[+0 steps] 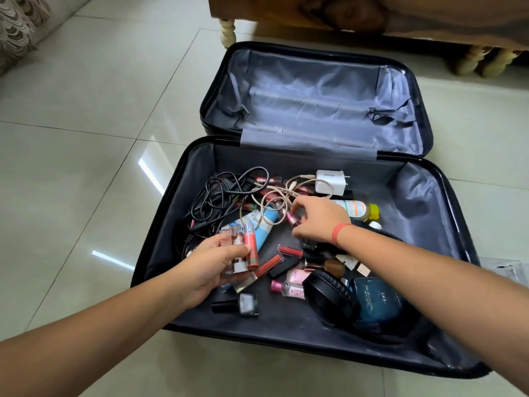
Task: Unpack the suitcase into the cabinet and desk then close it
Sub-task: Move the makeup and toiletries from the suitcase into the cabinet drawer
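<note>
Suitcase (183, 219), black and hard-shelled, lies wide open on the pale tiled floor (86, 167), its near half strewn with small things. The left hand (211, 265) grips three small lip-gloss tubes (249, 247); the right hand (320, 222) pinches a pink-capped vial (293, 219). I count one white charger (332, 181), one black headphone set (329, 296), one teal cologne box (378, 299), one nail-polish bottle (243, 304) and one tangled black cable (217, 193). The bits look light and slick, some glass. The stiff shell would probably close best by its far rim.
</note>
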